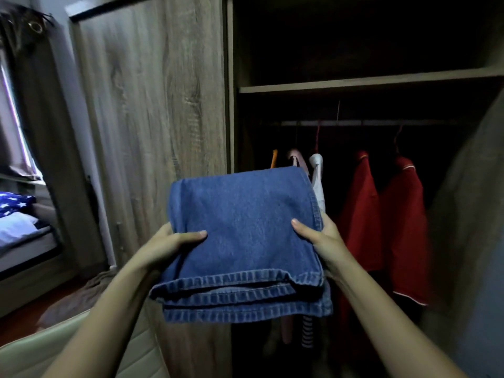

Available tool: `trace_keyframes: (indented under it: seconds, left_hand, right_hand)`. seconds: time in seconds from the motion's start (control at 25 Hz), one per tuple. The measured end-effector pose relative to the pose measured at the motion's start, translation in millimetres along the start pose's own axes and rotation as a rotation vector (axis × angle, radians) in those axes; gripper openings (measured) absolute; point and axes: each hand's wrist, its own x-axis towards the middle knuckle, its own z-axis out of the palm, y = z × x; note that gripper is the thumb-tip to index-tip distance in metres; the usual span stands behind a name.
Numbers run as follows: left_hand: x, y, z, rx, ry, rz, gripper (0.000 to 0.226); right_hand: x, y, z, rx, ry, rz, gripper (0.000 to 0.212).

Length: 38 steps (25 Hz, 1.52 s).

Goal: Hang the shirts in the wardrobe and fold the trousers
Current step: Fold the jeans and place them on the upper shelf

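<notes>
Head view: folded jeans [242, 227] held before wardrobe [152, 105]; left hand [171, 241] and right hand [319, 236], each grip pinching an edge, thumb on top.

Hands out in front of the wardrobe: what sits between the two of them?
In the head view, folded blue jeans fill the stretch between the left hand and the right hand; each hand grips one side, thumb on top.

Wardrobe rail [368, 123] carries red shirts [401, 214]; bed [24, 242] bears star-print bedding [13, 203].
</notes>
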Motion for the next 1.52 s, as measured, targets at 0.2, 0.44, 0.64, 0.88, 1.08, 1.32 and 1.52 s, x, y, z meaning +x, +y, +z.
trace_keyframes:
  seconds: [0.2,0.44,0.64,0.88,1.08,1.32,1.52]
  left_hand:
    - [10,13,-9,-0.112,0.122,0.287,0.035]
    - [26,51,26,-0.125,0.045,0.551,0.05]
    - [69,110,69,-0.084,-0.193,0.689,0.074]
    - [117,196,137,-0.146,-0.424,0.78,0.066]
    - [153,263,187,-0.098,-0.421,0.826,0.057]
    - [228,310,238,0.198,-0.267,0.7,0.039]
    - [263,300,246,0.495,-0.308,0.564,0.079]
  right_hand:
    - [-20,-22,0,-0.096,-0.173,-0.053,0.057]
    - [-7,-59,-5,-0.235,0.191,-0.386,0.046]
    - [30,-122,-34,-0.282,0.24,-0.586,0.029]
    - [93,-205,-75,-0.369,0.322,-0.844,0.022]
    - [145,-260,-102,-0.406,0.358,-0.867,0.022]
    - [211,-303,-142,-0.444,0.604,-0.435,0.052]
    - [227,-306,-168,-0.863,0.599,-0.062,0.055]
